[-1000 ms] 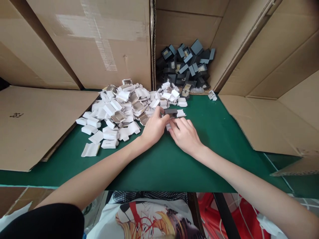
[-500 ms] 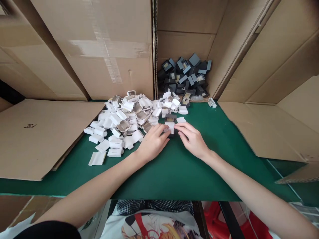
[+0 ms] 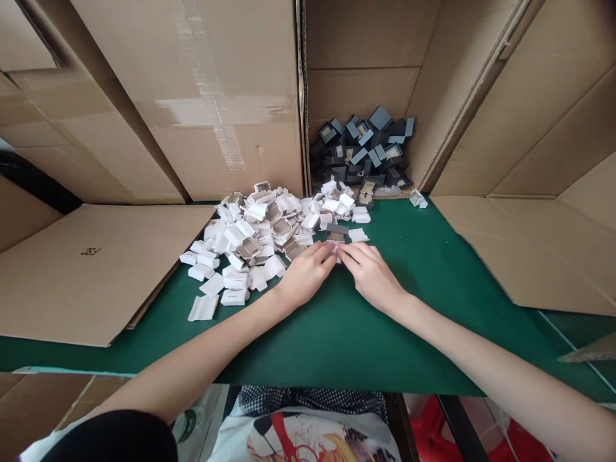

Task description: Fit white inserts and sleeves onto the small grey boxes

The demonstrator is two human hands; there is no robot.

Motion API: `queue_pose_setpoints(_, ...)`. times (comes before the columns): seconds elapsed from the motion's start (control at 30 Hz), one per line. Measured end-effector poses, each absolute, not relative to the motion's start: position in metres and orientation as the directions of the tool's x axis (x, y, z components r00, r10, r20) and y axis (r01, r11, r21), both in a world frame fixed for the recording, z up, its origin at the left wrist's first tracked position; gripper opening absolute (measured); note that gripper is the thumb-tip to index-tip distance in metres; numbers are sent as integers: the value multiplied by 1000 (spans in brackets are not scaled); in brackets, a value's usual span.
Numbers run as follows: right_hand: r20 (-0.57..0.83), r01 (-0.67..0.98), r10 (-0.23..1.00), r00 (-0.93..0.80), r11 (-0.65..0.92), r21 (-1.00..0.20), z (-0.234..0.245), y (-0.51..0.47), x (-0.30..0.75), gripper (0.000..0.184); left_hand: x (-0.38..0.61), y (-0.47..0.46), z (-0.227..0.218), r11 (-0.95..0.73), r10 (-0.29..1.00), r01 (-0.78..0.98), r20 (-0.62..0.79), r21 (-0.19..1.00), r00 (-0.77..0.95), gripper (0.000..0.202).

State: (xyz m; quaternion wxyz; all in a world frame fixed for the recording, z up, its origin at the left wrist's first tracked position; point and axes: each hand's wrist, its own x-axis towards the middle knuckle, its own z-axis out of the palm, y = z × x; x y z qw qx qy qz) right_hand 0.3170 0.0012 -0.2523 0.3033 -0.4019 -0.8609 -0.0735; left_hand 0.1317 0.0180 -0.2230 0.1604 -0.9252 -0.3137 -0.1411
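Observation:
My left hand [image 3: 308, 273] and my right hand [image 3: 374, 274] meet over a small dark box [image 3: 337, 230] whose lid is raised toward the back. Between my fingertips is a white card insert [image 3: 335, 249], gripped from both sides at the front of the box. Most of the insert and the box's lower part are hidden by my fingers. Just left of my left hand spreads a heap of folded white card inserts [image 3: 250, 228], some showing a grey-brown inside. One loose white card piece [image 3: 359, 235] lies right behind my right hand.
Black and grey small boxes [image 3: 368, 151] are piled inside an upright cardboard carton [image 3: 363, 83] at the back. Cardboard flaps [image 3: 96, 276] lie on the green tabletop [image 3: 337, 346] at left and right. A crumpled white piece [image 3: 418, 199] sits by the carton's right edge.
My hands have drawn closer together, and my right fingers now press onto the white insert. The view has shifted slightly, moving the scene rightward.

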Motion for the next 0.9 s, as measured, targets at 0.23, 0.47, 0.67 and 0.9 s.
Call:
queue_pose_setpoints(0.23, 548, 732, 621, -561, 681, -23, -247, 5, 318, 40, 130, 25, -217, -788, 549, 588, 223, -182, 806, 27)
queue_pose_setpoints(0.47, 559, 644, 648, -517, 725, -246, -253, 7, 330, 49, 126, 23, -227, -804, 500, 567, 312, -179, 808, 31)
queue_pose_setpoints(0.67, 713, 544, 671, -203, 682, -488, -247, 13, 347, 34, 123, 14, -230, -751, 565, 642, 352, -156, 746, 34)
queue_pose_setpoints(0.9, 579, 633, 743, -337, 634, -444, -251, 17, 341, 32, 131, 14, -222, -757, 549, 638, 389, -145, 740, 31)
